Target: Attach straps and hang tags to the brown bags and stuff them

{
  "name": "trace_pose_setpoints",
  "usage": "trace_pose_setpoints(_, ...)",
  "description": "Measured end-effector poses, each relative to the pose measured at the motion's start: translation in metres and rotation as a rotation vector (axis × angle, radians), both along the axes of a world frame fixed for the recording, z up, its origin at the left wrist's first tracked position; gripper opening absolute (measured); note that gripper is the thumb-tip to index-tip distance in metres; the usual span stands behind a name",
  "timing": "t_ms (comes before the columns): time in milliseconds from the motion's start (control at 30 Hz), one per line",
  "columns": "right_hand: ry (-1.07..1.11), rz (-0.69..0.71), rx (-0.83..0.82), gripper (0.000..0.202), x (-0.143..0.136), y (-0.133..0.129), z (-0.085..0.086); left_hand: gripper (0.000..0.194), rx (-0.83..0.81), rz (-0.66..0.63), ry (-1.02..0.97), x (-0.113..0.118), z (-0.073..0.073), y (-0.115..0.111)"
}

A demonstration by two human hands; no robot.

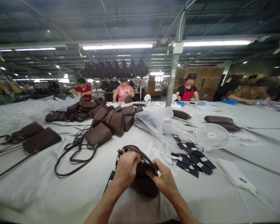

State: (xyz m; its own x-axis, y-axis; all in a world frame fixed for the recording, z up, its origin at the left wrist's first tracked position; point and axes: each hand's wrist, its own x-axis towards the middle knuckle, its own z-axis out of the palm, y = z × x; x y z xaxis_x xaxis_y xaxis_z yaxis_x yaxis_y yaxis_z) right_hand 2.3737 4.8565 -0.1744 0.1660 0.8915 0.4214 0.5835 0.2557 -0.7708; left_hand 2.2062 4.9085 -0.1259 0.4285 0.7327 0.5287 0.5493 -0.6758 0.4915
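Observation:
A dark brown handbag (pixel 146 185) stands on the white-covered table in front of me, its strap arching over the top. My left hand (pixel 127 168) is closed at the bag's upper left edge, beside a small gold-coloured metal fitting (pixel 142 161); the exact pinch is partly hidden by the fingers. My right hand (pixel 163 174) grips the upper right rim of the bag, thumb on the near side and fingers by the strap. A black tag (pixel 109 182) shows at the bag's left, partly behind my left forearm.
Brown bags (pixel 99 133) are heaped ahead to the left, straps trailing. Black tags (pixel 193 158) lie to the right, near a white fan (pixel 212 136) and a white power bank (pixel 236 175) with a cable. Clear plastic (pixel 154 121) lies ahead. Several people work across the table.

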Motion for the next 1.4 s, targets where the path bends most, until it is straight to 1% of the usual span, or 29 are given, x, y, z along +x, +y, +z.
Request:
trace_pose_setpoints(67,0.018,-0.005,-0.020,0.010,0.002,-0.002,-0.002,0.019,-0.064,-0.014,0.040,0.003,-0.007,-0.003)
trace_pose_setpoints(133,0.015,-0.024,-0.022,0.010,0.002,-0.003,-0.005,0.020,-0.123,-0.030,0.096,0.005,-0.008,-0.005)
trace_pose_setpoints(233,-0.037,-0.040,-0.016,0.012,0.001,-0.003,-0.006,0.025,-0.190,-0.139,0.162,0.008,0.000,-0.004)
trace_pose_setpoints(300,-0.072,-0.033,-0.009,0.012,0.002,-0.003,-0.005,0.028,-0.207,-0.180,0.211,0.010,0.007,-0.001)
trace_pose_setpoints(333,-0.085,-0.027,-0.006,0.012,0.002,-0.003,-0.004,0.029,-0.209,-0.173,0.231,0.010,0.010,0.001)
trace_pose_setpoints(400,-0.104,-0.016,-0.007,0.010,0.003,-0.003,-0.004,0.029,-0.214,-0.119,0.239,0.011,0.013,0.003)
trace_pose_setpoints(500,-0.128,-0.014,-0.026,0.010,0.004,-0.004,-0.004,0.026,-0.196,-0.002,0.179,0.009,0.010,0.003)
trace_pose_setpoints(600,-0.154,-0.008,-0.038,0.010,0.005,-0.005,-0.005,0.019,-0.079,0.085,0.143,0.007,0.006,-0.001)
trace_pose_setpoints(700,-0.162,-0.031,-0.033,0.011,0.003,-0.005,-0.004,0.015,0.021,0.106,0.120,0.008,0.006,-0.002)
trace_pose_setpoints(767,-0.167,-0.060,-0.033,0.011,0.001,-0.004,-0.001,0.016,0.000,0.108,0.080,0.009,0.008,-0.001)
trace_pose_setpoints(867,-0.199,-0.068,-0.041,0.012,0.000,-0.005,0.005,0.016,-0.087,0.110,0.055,0.012,0.012,0.001)
trace_pose_setpoints(933,-0.217,-0.052,-0.053,0.014,0.004,-0.008,0.005,0.015,-0.090,0.102,0.096,0.010,0.012,0.002)
trace_pose_setpoints(1000,-0.217,-0.046,-0.069,0.015,0.012,-0.014,0.003,0.015,-0.052,0.104,0.132,0.006,0.011,0.004)
trace_pose_setpoints(1100,-0.201,-0.049,-0.083,0.015,0.027,-0.022,0.002,0.017,-0.015,0.113,0.131,-0.003,0.011,0.004)
trace_pose_setpoints(1167,-0.193,-0.027,-0.089,0.015,0.038,-0.025,0.009,0.018,0.021,0.091,0.123,-0.008,0.014,0.003)
trace_pose_setpoints(1267,-0.216,0.042,-0.107,0.017,0.054,-0.025,0.028,0.018,0.090,0.079,0.082,-0.015,0.017,-0.001)
trace_pose_setpoints(1333,-0.256,0.096,-0.122,0.016,0.067,-0.022,0.040,0.017,0.088,0.089,0.029,-0.016,0.014,-0.006)
trace_pose_setpoints(1400,-0.301,0.134,-0.146,0.014,0.081,-0.015,0.045,0.016,0.041,0.072,-0.056,-0.012,0.006,-0.010)
